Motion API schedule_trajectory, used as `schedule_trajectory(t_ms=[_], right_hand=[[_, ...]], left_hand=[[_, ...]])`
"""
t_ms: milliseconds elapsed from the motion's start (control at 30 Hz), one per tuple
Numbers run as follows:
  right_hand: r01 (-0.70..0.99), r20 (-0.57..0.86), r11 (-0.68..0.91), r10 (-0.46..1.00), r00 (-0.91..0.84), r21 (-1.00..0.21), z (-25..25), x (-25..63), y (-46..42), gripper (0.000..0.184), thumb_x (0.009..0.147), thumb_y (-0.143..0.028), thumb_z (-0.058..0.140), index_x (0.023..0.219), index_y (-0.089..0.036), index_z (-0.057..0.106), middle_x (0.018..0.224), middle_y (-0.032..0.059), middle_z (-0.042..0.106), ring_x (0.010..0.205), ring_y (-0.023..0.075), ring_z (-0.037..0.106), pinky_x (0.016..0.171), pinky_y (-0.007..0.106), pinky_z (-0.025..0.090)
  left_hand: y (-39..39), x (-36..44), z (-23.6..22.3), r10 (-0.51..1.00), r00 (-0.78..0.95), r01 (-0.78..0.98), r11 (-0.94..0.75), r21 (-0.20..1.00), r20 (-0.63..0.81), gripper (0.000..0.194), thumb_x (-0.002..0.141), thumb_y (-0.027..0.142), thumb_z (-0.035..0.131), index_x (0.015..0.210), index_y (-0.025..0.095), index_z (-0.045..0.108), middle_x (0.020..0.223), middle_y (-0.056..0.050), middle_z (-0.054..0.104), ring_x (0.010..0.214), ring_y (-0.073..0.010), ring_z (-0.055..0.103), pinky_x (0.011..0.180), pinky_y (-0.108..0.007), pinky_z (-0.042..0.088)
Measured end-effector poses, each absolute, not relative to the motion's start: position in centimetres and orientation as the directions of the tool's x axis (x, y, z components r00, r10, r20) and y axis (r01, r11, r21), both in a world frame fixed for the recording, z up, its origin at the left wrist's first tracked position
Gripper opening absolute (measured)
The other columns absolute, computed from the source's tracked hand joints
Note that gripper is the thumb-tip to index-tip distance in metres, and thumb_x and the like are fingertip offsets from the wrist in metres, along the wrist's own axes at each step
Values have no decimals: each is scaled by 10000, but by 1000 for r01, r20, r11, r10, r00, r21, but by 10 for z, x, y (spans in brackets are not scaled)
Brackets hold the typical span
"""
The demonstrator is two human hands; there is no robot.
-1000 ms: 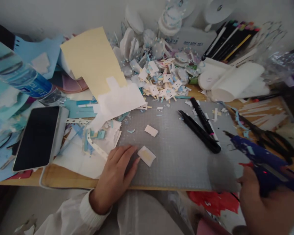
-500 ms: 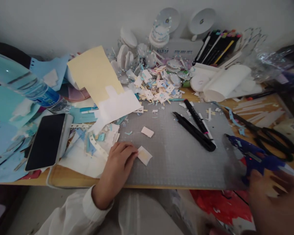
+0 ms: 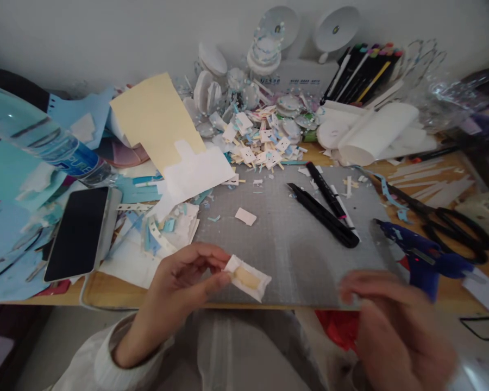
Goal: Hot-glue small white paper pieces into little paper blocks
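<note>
My left hand [image 3: 187,288] pinches one end of a small white paper piece [image 3: 250,288] with a yellowish middle, held tilted just above the front of the grey cutting mat [image 3: 277,239]. My right hand [image 3: 395,320] is smeared by motion over the front right edge of the table; whether anything is in its fingers cannot be made out. To its right lies a blue hot glue gun [image 3: 426,255], apart from the hand. A small blank white card [image 3: 245,216] rests on the mat beyond my left hand.
A black utility knife [image 3: 324,215] and a black marker [image 3: 326,190] lie on the mat, with scissors [image 3: 444,222] to the right. Behind is a pile of small paper cut-outs [image 3: 261,141]. A phone [image 3: 79,233] and a water bottle [image 3: 69,155] are at left.
My left hand has lifted the paper piece off the mat and drawn it toward me. My right hand has moved left, away from the glue gun, which stays lying on the table.
</note>
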State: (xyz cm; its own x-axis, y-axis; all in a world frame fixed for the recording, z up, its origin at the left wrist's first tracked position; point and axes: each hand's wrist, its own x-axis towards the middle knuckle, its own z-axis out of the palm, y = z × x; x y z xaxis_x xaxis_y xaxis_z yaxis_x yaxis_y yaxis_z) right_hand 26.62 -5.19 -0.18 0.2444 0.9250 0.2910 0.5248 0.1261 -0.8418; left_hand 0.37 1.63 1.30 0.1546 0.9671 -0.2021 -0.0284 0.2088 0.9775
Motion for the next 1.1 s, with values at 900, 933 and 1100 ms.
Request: schedule_trajectory(t_ms=[900,933,1100], right_hand=[[-308,-202,-440,792,-577,-843,-17,185,-4,226,976,-400,493,891,-192,515,654,-39,491,515,57,408,467,174,315],[-308,-212,-441,798,-564,-843,-18,184,-4,229,975,-403,495,888,-192,514,654,-40,486,518,58,404,471,174,315],[-296,-277,-460,823,-496,-837,-21,182,-6,250,959,-427,521,873,-192,524,650,-47,447,523,61,365,476,177,307]], left_hand=[[13,7,11,923,281,-30,284,958,-264,20,740,183,715,742,201,708,677,-8,665,623,-125,594,579,-225,498],[12,7,10,935,253,-1,257,966,-248,33,743,173,714,753,205,711,677,-6,662,625,-121,588,568,-215,485],[9,9,11,967,186,48,168,985,-174,69,755,145,716,760,211,734,687,-4,673,629,-115,601,541,-191,477]])
